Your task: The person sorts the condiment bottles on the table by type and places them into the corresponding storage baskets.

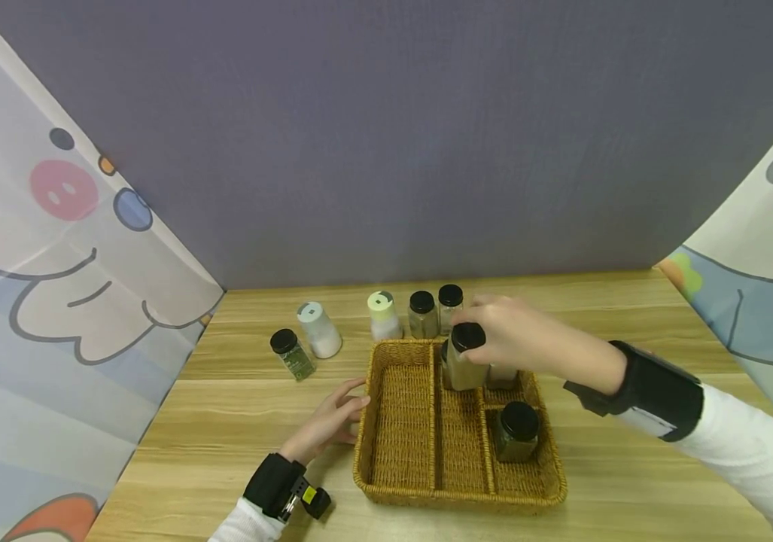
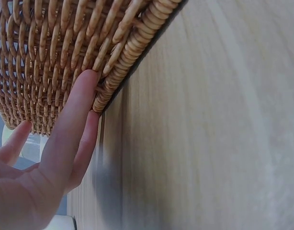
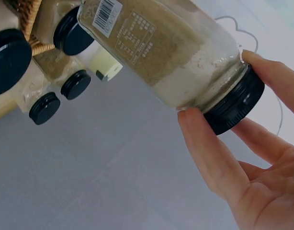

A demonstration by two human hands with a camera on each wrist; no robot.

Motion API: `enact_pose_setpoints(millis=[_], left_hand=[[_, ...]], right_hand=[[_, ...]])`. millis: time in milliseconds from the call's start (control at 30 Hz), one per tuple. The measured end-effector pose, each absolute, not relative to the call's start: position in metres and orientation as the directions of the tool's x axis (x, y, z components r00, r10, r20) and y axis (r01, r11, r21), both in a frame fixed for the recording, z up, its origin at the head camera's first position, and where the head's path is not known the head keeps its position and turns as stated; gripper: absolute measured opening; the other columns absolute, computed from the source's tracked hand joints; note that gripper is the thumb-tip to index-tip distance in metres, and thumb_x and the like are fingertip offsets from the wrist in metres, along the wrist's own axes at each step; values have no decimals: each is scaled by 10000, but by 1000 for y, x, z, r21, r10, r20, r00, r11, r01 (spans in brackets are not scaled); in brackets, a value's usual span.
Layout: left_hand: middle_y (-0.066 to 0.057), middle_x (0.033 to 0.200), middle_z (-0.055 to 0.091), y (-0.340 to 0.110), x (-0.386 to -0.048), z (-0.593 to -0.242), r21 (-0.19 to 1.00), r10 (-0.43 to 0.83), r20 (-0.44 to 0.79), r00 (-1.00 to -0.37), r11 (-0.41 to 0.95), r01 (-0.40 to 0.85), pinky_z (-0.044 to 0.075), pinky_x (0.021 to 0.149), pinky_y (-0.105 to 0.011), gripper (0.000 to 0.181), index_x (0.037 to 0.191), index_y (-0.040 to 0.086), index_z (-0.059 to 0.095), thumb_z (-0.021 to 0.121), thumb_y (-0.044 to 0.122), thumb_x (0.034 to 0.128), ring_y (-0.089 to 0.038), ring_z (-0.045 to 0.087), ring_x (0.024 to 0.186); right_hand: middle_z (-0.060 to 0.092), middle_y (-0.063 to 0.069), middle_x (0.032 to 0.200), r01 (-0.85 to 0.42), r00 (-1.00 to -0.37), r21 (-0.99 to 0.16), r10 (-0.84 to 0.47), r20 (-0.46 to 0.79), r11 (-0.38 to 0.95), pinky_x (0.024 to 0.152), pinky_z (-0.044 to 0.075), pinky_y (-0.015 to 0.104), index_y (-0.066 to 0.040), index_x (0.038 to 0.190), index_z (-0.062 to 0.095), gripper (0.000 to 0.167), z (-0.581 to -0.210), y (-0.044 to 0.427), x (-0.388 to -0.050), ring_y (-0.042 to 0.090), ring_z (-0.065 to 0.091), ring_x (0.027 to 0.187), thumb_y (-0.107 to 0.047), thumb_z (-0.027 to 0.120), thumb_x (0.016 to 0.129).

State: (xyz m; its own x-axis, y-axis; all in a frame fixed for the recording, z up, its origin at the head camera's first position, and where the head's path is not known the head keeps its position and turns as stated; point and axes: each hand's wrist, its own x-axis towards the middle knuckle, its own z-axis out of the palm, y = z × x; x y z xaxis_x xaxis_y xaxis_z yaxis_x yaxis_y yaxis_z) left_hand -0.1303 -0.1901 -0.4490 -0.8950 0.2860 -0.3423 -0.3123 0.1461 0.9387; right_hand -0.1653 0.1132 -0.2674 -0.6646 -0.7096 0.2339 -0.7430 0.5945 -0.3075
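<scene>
My right hand (image 1: 504,331) pinches a spice jar (image 1: 465,361) of tan powder by its black lid, over the far part of the woven basket (image 1: 461,495). In the right wrist view the jar (image 3: 171,52) is tilted, its barcode label showing, and the fingers (image 3: 209,148) grip around the lid. My left hand (image 1: 330,421) touches the basket's left outer wall. The left wrist view shows its fairly straight fingers (image 2: 73,115) against the weave (image 2: 56,57). A black-lidded jar (image 1: 518,433) stands in the basket's near right compartment; others in the far part are partly hidden.
Behind the basket stand two black-lidded jars (image 1: 423,315) and a white bottle with a pale yellow top (image 1: 384,316). To the left are a white bottle (image 1: 320,331) and a jar of green herbs (image 1: 293,354). A grey wall (image 1: 413,150) rises behind the wooden table (image 1: 237,421).
</scene>
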Motion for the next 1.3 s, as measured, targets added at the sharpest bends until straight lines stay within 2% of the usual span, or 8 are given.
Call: enact_pose_setpoints(millis=[133,233,433,533,767,1067,1300], left_hand=[[-261,1258,394,-190,-130,-448,937,282,-346,-895,149,-316,522,663,-432,630,1406,86,179,493,299,902,-269,557,948],[-248,1249,407,-190,-130,-447,934,277,-352,-894,159,-319,524,651,-409,635,1404,91,189,502,310,897,-243,563,922],[-257,1251,397,-191,-130,-449,937,289,-345,-893,156,-312,524,664,-402,641,1397,86,203,515,317,888,-249,564,929],[-259,1250,396,-190,-129,-448,938,287,-342,-894,156,-309,524,664,-406,643,1396,87,209,521,321,884,-251,562,933],[-275,1252,390,-189,-129,-447,941,295,-336,-894,139,-308,524,671,-425,649,1397,73,196,517,314,887,-265,572,929],[-288,1265,378,-190,-129,-447,941,292,-338,-895,141,-309,524,662,-436,629,1400,72,187,500,287,899,-279,569,940],[-277,1256,393,-190,-130,-447,938,292,-344,-892,141,-316,523,661,-441,635,1404,76,176,495,298,902,-294,565,948]], right_hand=[[604,171,1018,-757,-649,-292,-727,225,585,644,516,248,-3,1017,633,404,-271,112,-162,149,592,687,-212,739,689],[590,189,1059,-751,-654,-289,-728,202,594,700,522,305,-10,1005,638,387,-274,110,-159,180,607,743,-218,734,693],[595,138,989,-726,-677,-302,-720,153,618,609,495,230,-23,1013,638,385,-280,106,-154,87,544,639,-225,728,699],[588,96,937,-717,-683,-315,-716,143,622,619,493,219,-17,1014,636,392,-283,105,-153,106,557,685,-226,733,697],[564,95,900,-668,-721,-369,-685,105,646,521,437,156,-4,1034,621,417,-293,103,-151,50,482,584,-235,730,705],[559,95,888,-641,-750,-346,-656,89,685,517,426,191,-23,1025,623,409,-302,99,-150,67,460,570,-258,730,707],[568,112,936,-601,-777,-350,-629,43,719,547,450,223,-28,1010,621,409,-305,93,-151,93,501,599,-251,747,691]])
